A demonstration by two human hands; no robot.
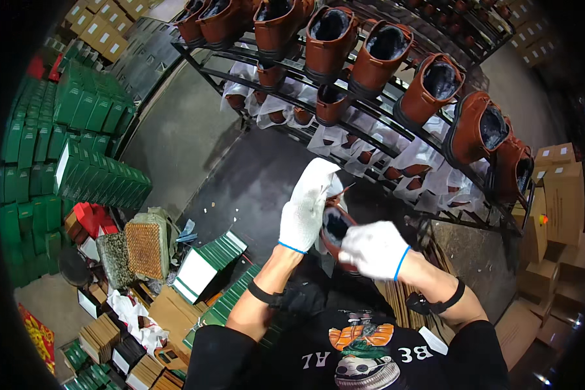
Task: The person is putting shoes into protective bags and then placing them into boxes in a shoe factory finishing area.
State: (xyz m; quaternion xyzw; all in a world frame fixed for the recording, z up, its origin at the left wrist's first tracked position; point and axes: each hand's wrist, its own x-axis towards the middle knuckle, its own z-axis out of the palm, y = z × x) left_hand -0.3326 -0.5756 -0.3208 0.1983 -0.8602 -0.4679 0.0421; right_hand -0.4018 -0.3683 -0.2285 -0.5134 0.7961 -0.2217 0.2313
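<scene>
Between my two white-gloved hands is a brown leather shoe (pixel 332 226) with a dark, fuzzy lining and a lace end sticking out. My left hand (pixel 305 207) is closed along the shoe's left side and front, its fingertips partly hidden. Some white material at those fingers could be glove or wrapping; I cannot tell which. At the heel end, my right hand (pixel 375 249) has its fingers curled against the shoe and hides part of it. The sole is out of sight.
Ahead stands a black metal rack (pixel 396 133) with brown shoes on top and white-wrapped ones below. Green boxes (pixel 88 104) are stacked on the left. A woven-topped seat (pixel 144 250) and flattened cardboard (pixel 175 311) lie lower left. Cartons (pixel 559 208) stand at right.
</scene>
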